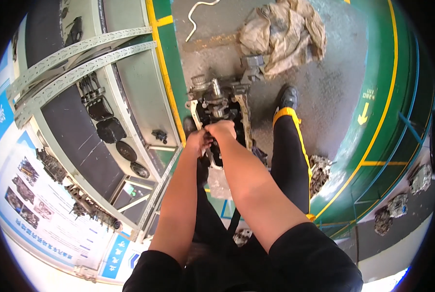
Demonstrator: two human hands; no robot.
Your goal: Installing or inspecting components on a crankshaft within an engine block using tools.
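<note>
An open engine block stands on the floor between my legs, its crankshaft showing in the middle. A bright metal shaft end sticks up at the far side. My left hand is closed at the near left of the block, fingers curled inward. Right beside it, my right hand is closed over the near part of the block. The two hands almost touch. Whatever they grip is hidden by the fingers.
A crumpled brown sheet lies on the floor ahead. To the left, a metal shelf rack carries engine parts, including pistons and dark pans. My black shoe stands right of the block. More metal parts lie behind my right leg.
</note>
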